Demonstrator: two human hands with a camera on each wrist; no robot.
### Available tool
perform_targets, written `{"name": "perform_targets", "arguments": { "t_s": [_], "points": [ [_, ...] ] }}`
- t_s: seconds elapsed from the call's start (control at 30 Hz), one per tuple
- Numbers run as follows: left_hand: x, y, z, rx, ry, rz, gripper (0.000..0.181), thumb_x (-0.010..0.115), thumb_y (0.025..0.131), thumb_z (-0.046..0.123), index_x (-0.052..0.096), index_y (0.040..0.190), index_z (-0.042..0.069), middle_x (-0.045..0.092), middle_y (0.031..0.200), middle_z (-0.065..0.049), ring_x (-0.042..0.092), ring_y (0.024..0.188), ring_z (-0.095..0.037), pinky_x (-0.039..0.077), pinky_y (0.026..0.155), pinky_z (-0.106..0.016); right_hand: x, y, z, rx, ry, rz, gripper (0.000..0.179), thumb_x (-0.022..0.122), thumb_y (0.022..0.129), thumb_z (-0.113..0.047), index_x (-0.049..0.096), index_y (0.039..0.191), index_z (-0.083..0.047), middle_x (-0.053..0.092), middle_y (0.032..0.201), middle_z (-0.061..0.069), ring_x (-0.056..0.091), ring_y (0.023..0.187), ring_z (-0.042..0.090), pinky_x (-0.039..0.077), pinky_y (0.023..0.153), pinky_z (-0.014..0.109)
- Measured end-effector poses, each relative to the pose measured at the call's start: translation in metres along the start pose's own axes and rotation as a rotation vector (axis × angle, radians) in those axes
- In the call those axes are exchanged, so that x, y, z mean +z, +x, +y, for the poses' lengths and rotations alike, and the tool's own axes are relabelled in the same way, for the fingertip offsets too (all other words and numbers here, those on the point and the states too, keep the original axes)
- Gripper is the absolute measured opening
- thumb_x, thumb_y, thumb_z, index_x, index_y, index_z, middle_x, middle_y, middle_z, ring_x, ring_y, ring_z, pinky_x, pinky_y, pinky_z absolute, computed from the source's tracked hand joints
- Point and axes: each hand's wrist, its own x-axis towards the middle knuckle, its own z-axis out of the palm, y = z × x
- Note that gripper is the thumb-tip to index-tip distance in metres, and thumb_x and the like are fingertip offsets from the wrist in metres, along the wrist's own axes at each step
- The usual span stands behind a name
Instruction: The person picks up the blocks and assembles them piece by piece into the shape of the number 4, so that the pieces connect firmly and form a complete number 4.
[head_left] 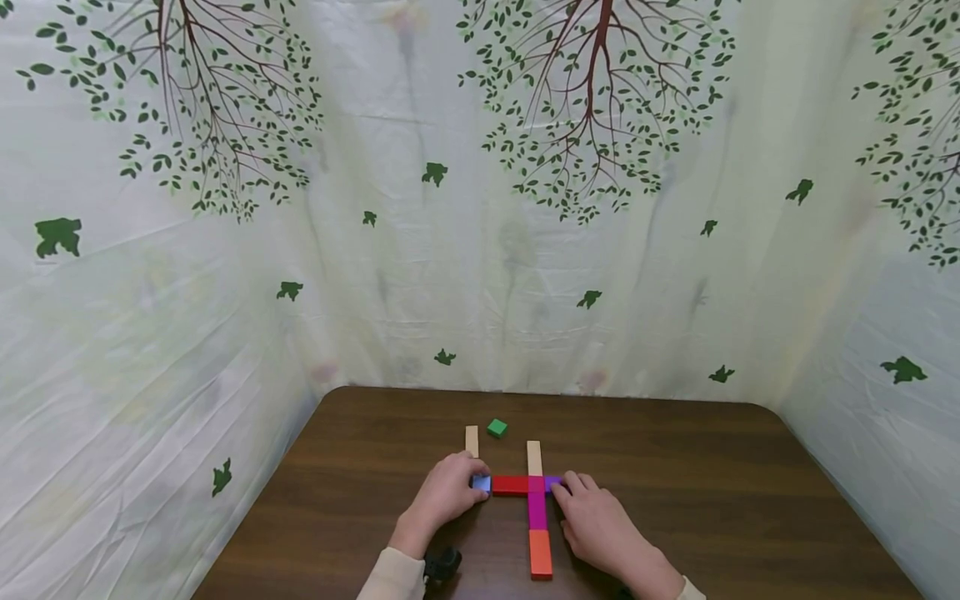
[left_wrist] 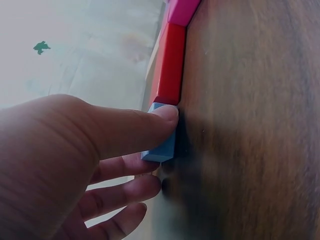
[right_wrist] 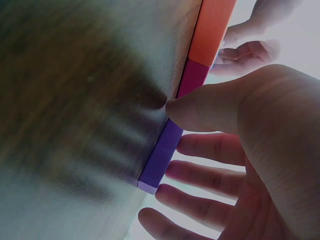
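Observation:
My left hand pinches a small light blue block between thumb and index finger, its other fingers loosely bent. The blue block meets the left end of a red block. At that row's right end lies a purple block. My right hand holds it, thumb on the near side and fingertips along the far side. Between red and purple, a magenta piece runs toward me, continued by an orange block. One plain wooden block extends away from the crossing.
Another plain wooden block stands out beyond my left hand, its near end hidden by the fingers. A green block lies apart, farther back. The brown table reaches a pale cloth backdrop printed with trees and leaves.

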Motion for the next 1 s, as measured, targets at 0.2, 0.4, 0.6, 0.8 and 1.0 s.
{"name": "perform_targets", "arguments": {
  "t_s": [0.2, 0.4, 0.6, 0.8, 1.0],
  "points": [
    [0.0007, -0.0001, 0.0027, -0.001, 0.015, 0.006, 0.023, 0.084, 0.083, 0.024, 0.078, 0.103, 0.016, 0.063, 0.093, 0.003, 0.052, 0.08, -0.012, 0.05, 0.073, -0.034, -0.0015, 0.0006, -0.0006, 0.0, 0.0, 0.003, 0.041, 0.077, 0.083, -0.021, 0.067, 0.121, -0.006, 0.057, 0.108, 0.006, 0.057, 0.101, 0.025, 0.054, 0.061, 0.039],
    [0.0025, 0.0001, 0.0024, -0.004, 0.017, 0.013, 0.023, 0.084, 0.083, 0.023, 0.078, 0.104, 0.016, 0.063, 0.094, 0.002, 0.052, 0.08, -0.013, 0.049, 0.073, -0.034, 0.0005, 0.0009, -0.0004, 0.007, 0.002, -0.018, 0.042, 0.076, 0.085, -0.021, 0.066, 0.122, -0.007, 0.057, 0.109, 0.006, 0.057, 0.103, 0.025, 0.055, 0.063, 0.039],
    [0.0029, -0.0005, 0.0033, -0.002, 0.017, 0.018, 0.023, 0.084, 0.082, 0.022, 0.079, 0.104, 0.015, 0.063, 0.093, 0.003, 0.051, 0.079, -0.012, 0.049, 0.071, -0.033, 0.0022, 0.0007, 0.0008, 0.007, 0.001, -0.021, 0.042, 0.076, 0.084, -0.021, 0.066, 0.122, -0.006, 0.057, 0.109, 0.007, 0.057, 0.103, 0.026, 0.055, 0.063, 0.039],
    [0.0031, -0.0001, 0.0048, -0.006, 0.023, 0.011, 0.023, 0.084, 0.083, 0.023, 0.078, 0.105, 0.016, 0.062, 0.092, 0.003, 0.05, 0.078, -0.012, 0.048, 0.069, -0.031, 0.0014, 0.0007, 0.0001, 0.006, -0.003, -0.022, 0.042, 0.076, 0.084, -0.021, 0.066, 0.122, -0.006, 0.057, 0.109, 0.006, 0.057, 0.103, 0.025, 0.055, 0.063, 0.039],
    [0.0044, 0.0013, 0.0044, -0.018, 0.017, -0.002, 0.024, 0.084, 0.082, 0.023, 0.078, 0.105, 0.017, 0.06, 0.09, 0.004, 0.049, 0.077, -0.012, 0.047, 0.068, -0.03, 0.0001, 0.0011, 0.0003, 0.015, 0.012, -0.04, 0.043, 0.076, 0.084, -0.022, 0.066, 0.122, -0.006, 0.057, 0.109, 0.007, 0.057, 0.103, 0.026, 0.055, 0.065, 0.04]
  ]
}}
